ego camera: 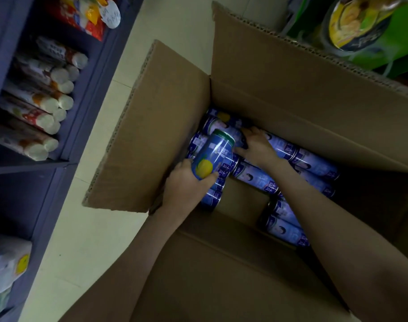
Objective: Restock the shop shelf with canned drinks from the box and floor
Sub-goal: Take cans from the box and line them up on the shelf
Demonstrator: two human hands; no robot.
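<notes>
A large open cardboard box (279,73) fills the middle of the view, with several blue drink cans (314,163) lying on their sides inside. My left hand (184,184) grips one blue can (212,154) with a yellow fruit picture and a green rim, lifted above the others at the box's left side. My right hand (256,145) reaches deeper into the box, its fingers curled around another lying can (224,129).
A dark blue shop shelf (87,94) stands at the left, holding white wrapped rolls (45,98) and snack packets (82,17). Pale tiled floor (87,228) runs between shelf and box. The box's left flap (147,126) sticks out over the floor. A green package (361,24) sits at top right.
</notes>
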